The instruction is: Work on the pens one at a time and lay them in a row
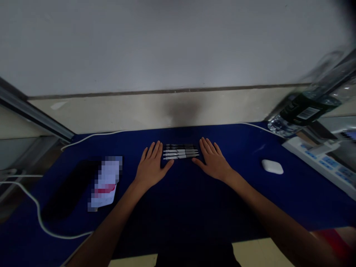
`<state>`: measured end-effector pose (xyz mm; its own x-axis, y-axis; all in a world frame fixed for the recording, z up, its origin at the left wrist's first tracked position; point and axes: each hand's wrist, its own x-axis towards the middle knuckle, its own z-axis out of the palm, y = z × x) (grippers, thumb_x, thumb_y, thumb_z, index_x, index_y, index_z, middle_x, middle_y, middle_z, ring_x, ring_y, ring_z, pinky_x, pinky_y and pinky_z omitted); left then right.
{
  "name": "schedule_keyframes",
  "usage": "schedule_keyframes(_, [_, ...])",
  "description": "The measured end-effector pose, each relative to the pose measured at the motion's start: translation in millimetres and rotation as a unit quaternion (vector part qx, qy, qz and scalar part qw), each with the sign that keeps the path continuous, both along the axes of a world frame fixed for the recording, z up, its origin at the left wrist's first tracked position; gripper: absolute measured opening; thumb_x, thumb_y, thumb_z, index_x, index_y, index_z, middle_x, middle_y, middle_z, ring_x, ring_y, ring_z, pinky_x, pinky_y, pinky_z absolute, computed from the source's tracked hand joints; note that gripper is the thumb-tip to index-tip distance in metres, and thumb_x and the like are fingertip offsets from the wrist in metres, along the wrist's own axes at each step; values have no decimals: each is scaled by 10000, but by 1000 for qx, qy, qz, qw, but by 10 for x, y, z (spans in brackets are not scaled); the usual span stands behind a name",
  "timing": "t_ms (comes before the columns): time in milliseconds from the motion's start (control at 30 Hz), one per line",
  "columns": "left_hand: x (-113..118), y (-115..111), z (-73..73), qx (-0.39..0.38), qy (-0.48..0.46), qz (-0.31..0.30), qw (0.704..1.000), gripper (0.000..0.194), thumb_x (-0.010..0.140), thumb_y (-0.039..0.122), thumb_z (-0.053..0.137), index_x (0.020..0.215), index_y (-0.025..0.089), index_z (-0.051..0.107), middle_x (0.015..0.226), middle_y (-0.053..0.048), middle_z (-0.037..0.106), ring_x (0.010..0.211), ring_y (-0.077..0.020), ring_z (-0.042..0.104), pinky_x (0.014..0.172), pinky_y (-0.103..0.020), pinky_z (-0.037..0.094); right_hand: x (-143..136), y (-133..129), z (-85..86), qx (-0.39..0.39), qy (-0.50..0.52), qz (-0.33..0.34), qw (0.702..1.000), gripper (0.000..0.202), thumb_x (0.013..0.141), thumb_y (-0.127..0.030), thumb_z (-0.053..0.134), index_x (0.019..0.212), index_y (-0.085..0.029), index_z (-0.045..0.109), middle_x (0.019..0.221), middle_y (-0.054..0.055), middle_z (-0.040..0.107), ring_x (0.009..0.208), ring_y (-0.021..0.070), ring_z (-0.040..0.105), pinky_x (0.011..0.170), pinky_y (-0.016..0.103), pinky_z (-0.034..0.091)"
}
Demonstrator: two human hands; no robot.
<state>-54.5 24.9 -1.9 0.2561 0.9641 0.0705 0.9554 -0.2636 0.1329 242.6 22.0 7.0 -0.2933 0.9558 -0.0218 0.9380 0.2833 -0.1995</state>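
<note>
Several pens [180,152] lie side by side in a compact row on the blue tabletop [183,204], some dark at the back and some white with grey grips in front. My left hand [151,164] rests flat at the left end of the row, fingers stretched out and thumb pointing toward the near pens. At the right end lies my right hand [213,159], also flat with its fingers extended and its thumb close to the front pen. Neither hand holds anything; whether the fingers touch the pen ends is hard to see.
To the left are a phone [107,183] with a lit screen, a dark flat object [71,189] and a white cable [39,211]. On the right sit a white earbud case [272,167], a power strip [322,163] and a plastic bottle [303,109]. A wall [178,52] closes the back.
</note>
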Motion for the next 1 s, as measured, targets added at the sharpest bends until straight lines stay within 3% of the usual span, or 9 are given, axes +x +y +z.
schedule_keyframes(133, [5, -2, 15, -5, -2, 1, 1000, 1062, 1084, 881, 204, 1807, 112, 314, 1863, -146, 293, 1754, -359, 237, 1433, -585, 237, 6, -3, -10, 5, -3, 2, 1000, 989, 1138, -774, 275, 1848, -109, 94, 1892, 182, 191, 1774, 375, 151, 1427, 596, 193])
schedule_keyframes(333, [17, -7, 29, -11, 5, 7, 1000, 1069, 1087, 872, 188, 1803, 88, 313, 1869, -147, 268, 1759, -351, 219, 1444, -561, 207, -9, -3, 16, -7, -7, -3, 1000, 1008, 1135, -787, 235, 1831, -58, 193, 1892, 194, 171, 1777, 371, 140, 1432, 585, 171])
schedule_keyframes(1000, [13, -10, 24, 8, -7, -1, 1000, 987, 1099, 851, 247, 1793, 161, 372, 1859, -126, 319, 1750, -363, 255, 1430, -606, 236, 6, -8, -2, 7, 3, 4, 1000, 930, 1145, -768, 286, 1837, -149, 254, 1893, 184, 189, 1773, 375, 157, 1422, 615, 176])
